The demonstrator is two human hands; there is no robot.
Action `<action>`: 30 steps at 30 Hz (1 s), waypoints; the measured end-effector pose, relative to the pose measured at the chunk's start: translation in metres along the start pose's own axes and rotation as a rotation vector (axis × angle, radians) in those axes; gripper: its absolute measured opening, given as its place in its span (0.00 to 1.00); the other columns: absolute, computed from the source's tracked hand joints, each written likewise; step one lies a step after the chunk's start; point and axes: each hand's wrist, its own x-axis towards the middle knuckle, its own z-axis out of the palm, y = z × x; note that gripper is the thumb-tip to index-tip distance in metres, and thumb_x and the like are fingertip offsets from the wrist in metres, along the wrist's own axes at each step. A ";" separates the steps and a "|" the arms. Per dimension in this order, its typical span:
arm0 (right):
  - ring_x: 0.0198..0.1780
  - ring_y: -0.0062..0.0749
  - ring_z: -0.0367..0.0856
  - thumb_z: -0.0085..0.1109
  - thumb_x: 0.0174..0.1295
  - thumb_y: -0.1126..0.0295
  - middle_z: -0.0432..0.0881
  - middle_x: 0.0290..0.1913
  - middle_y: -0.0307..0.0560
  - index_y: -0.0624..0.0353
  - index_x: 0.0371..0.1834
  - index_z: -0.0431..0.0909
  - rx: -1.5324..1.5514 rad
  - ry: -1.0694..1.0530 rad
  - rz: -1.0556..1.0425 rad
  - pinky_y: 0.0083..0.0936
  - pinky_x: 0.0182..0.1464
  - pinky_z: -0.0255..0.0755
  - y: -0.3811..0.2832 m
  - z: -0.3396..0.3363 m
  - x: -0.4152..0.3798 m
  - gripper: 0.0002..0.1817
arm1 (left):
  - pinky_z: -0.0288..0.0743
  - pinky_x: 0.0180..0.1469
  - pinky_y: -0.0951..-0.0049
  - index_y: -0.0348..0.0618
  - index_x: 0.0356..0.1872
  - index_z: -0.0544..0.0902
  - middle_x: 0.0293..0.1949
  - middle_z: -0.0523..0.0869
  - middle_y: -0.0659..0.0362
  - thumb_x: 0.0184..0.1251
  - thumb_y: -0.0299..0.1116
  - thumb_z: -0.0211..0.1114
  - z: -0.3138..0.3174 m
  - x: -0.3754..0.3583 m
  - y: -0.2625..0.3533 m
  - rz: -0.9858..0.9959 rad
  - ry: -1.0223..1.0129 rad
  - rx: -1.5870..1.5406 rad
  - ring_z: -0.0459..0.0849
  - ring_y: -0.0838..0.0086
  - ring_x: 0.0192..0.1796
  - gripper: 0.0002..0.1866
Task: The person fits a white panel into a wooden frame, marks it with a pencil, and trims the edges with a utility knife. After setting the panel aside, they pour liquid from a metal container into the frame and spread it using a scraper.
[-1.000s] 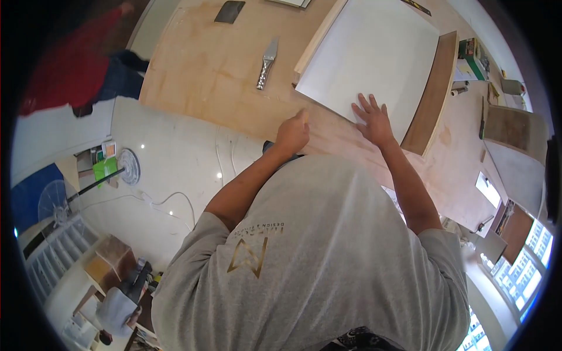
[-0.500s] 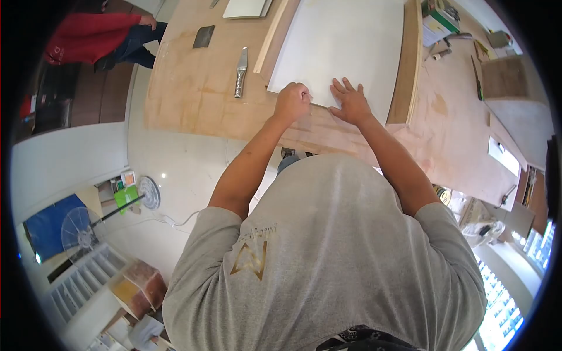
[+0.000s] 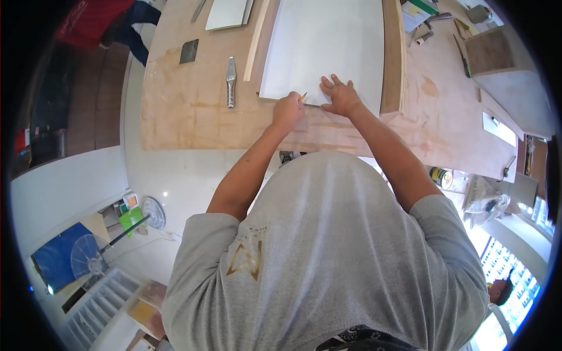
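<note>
A white panel (image 3: 328, 44) lies on the wooden worktable between two wooden side boards. At the panel's near edge, my left hand (image 3: 287, 112) is closed around a pencil (image 3: 302, 97), and its pointed end sticks out above the fingers. Most of the pencil is hidden in the fist. My right hand (image 3: 341, 98) rests on the panel near the same edge, palm down and fingers spread. Along the panel flank run the left board (image 3: 261, 44) and the right board (image 3: 393, 64).
Left of the panel lie a metal-bladed tool (image 3: 230, 82), a dark square plate (image 3: 189, 51) and white boards (image 3: 228, 13). Several tools and a green-white box (image 3: 418, 13) sit at the right. A person in red (image 3: 93, 23) stands far left. A fan (image 3: 89, 257) is on the floor.
The pencil's tip now shows above my left fist. My right hand stays spread on the panel. The whole view has shifted slightly, and another person's head now shows at the lower right.
</note>
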 end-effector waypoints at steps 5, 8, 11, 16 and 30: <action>0.85 0.42 0.52 0.66 0.62 0.43 0.56 0.85 0.35 0.47 0.79 0.66 -0.036 -0.042 -0.011 0.70 0.73 0.61 -0.002 -0.004 0.003 0.43 | 0.77 0.22 0.59 0.37 0.36 0.81 0.28 0.84 0.50 0.71 0.31 0.57 0.022 -0.027 0.015 -0.848 -0.380 -1.068 0.88 0.60 0.24 0.08; 0.85 0.42 0.51 0.65 0.63 0.43 0.55 0.85 0.35 0.46 0.79 0.65 -0.038 -0.033 -0.013 0.70 0.74 0.61 -0.003 -0.004 0.002 0.43 | 0.75 0.19 0.62 0.36 0.35 0.79 0.27 0.83 0.51 0.70 0.29 0.57 0.032 -0.028 0.019 -0.872 -0.378 -1.184 0.86 0.61 0.22 0.07; 0.85 0.41 0.50 0.65 0.63 0.43 0.54 0.86 0.34 0.45 0.80 0.65 -0.069 -0.038 -0.004 0.71 0.74 0.61 -0.005 -0.008 0.000 0.43 | 0.74 0.19 0.63 0.35 0.35 0.78 0.27 0.82 0.51 0.70 0.29 0.58 0.039 -0.018 0.017 -0.887 -0.314 -1.219 0.85 0.62 0.22 0.07; 0.85 0.41 0.51 0.68 0.61 0.44 0.54 0.86 0.32 0.46 0.79 0.66 -0.079 -0.005 -0.013 0.68 0.72 0.65 -0.002 -0.002 0.003 0.44 | 0.72 0.19 0.63 0.36 0.35 0.78 0.26 0.81 0.52 0.70 0.28 0.59 0.043 -0.015 0.022 -0.908 -0.265 -1.275 0.80 0.66 0.19 0.05; 0.86 0.40 0.49 0.64 0.64 0.43 0.53 0.86 0.34 0.44 0.80 0.65 -0.055 -0.048 -0.036 0.72 0.73 0.61 0.001 -0.007 0.004 0.42 | 0.80 0.33 0.52 0.41 0.35 0.85 0.27 0.86 0.50 0.67 0.31 0.63 0.043 -0.026 0.018 -0.104 0.184 -0.135 0.86 0.54 0.27 0.06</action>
